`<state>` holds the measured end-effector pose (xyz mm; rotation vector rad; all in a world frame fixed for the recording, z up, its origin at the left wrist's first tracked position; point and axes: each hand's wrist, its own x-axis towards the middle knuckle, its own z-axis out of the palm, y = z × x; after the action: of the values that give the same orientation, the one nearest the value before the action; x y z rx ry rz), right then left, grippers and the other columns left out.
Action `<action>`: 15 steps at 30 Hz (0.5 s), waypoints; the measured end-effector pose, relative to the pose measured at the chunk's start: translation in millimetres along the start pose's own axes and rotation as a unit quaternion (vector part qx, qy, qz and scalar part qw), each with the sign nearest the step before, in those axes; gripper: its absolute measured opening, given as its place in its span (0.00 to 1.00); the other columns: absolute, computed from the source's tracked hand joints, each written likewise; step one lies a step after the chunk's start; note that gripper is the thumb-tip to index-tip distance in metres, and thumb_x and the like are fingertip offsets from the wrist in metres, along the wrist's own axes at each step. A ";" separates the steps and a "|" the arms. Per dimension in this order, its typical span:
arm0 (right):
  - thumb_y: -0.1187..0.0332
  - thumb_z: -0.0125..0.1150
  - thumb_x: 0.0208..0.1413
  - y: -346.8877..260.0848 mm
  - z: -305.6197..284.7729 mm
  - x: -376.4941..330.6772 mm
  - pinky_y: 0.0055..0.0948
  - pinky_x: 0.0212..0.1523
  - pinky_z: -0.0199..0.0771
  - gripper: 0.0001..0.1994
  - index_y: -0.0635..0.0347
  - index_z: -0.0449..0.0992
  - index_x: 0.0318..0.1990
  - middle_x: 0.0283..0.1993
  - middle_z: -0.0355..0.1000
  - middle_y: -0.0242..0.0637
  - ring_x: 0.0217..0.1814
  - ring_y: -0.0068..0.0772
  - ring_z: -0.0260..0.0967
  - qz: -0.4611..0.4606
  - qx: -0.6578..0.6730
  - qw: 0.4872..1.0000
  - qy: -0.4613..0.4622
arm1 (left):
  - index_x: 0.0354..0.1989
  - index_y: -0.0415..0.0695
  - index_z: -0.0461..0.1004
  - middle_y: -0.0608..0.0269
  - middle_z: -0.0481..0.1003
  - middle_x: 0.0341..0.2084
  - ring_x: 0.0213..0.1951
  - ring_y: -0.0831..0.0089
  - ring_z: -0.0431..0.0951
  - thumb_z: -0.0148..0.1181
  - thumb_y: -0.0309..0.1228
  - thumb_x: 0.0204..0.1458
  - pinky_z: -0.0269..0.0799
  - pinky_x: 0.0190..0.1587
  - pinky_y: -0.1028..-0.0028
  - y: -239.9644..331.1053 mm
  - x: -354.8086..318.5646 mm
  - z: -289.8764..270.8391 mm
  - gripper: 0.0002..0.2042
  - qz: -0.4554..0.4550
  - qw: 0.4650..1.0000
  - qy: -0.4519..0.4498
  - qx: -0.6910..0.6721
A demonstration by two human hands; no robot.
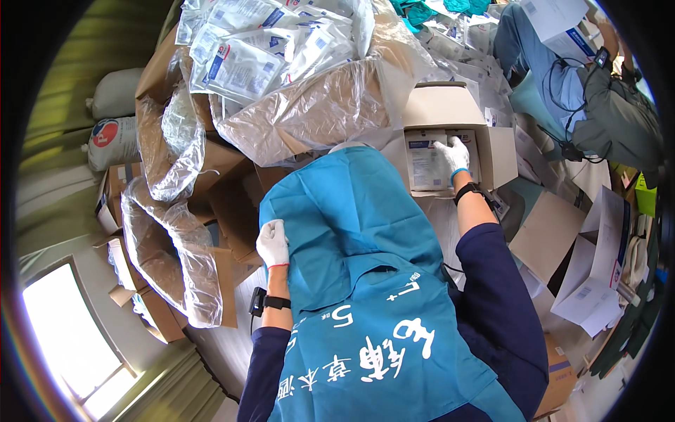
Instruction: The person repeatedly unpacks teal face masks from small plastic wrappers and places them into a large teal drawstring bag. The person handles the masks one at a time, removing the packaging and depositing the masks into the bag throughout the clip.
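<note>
My right hand, in a white glove, reaches into an open white carton with its flaps folded out. Its fingers are spread against the flat white packets standing inside, some of which it covers. My left hand, also gloved in white, is curled closed against the left edge of the blue apron over my lap. Whatever its fingers may hold is hidden. Beyond my knees, a large plastic-lined cardboard box is heaped with sealed white packets.
Opened cardboard boxes and crumpled clear plastic crowd my left side. On the right lie folded white cartons, and a brown box stands below them. Another person sits at the upper right, holding a white carton. White sacks rest by the curtain.
</note>
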<state>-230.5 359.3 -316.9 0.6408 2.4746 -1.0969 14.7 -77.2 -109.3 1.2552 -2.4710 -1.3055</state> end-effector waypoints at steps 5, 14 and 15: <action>0.60 0.74 0.46 -36.1 -8.9 -30.7 0.32 0.56 0.74 0.28 0.60 0.76 0.56 0.51 0.79 0.43 0.53 0.36 0.77 -0.031 0.105 0.994 0.020 | 0.36 0.37 0.80 0.69 0.72 0.16 0.17 0.85 0.67 0.58 0.30 0.60 0.62 0.23 0.79 -1.9 -2.2 2.6 0.09 0.004 1.000 0.008 0.014; 0.73 0.69 0.50 -52.8 -32.7 -77.3 0.31 0.53 0.75 0.17 0.58 0.79 0.50 0.47 0.80 0.40 0.50 0.34 0.77 -0.248 -0.040 0.958 0.136 | 0.38 0.37 0.79 0.68 0.73 0.17 0.18 0.84 0.68 0.58 0.30 0.61 0.63 0.23 0.79 -5.6 -1.5 -4.9 0.09 -0.002 0.999 -0.003 -0.038; 0.75 0.68 0.51 -48.4 -40.7 -74.4 0.33 0.53 0.75 0.16 0.60 0.79 0.49 0.47 0.79 0.42 0.50 0.37 0.78 -0.283 0.027 0.944 0.170 | 0.38 0.37 0.79 0.67 0.74 0.18 0.18 0.84 0.69 0.57 0.30 0.62 0.63 0.23 0.80 3.3 -4.2 -9.9 0.08 -0.021 0.998 -0.002 -0.059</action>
<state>-200.0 342.2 -225.6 0.1244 3.0462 -1.3466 19.4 -79.8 -99.4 1.2854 -2.3436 -1.4408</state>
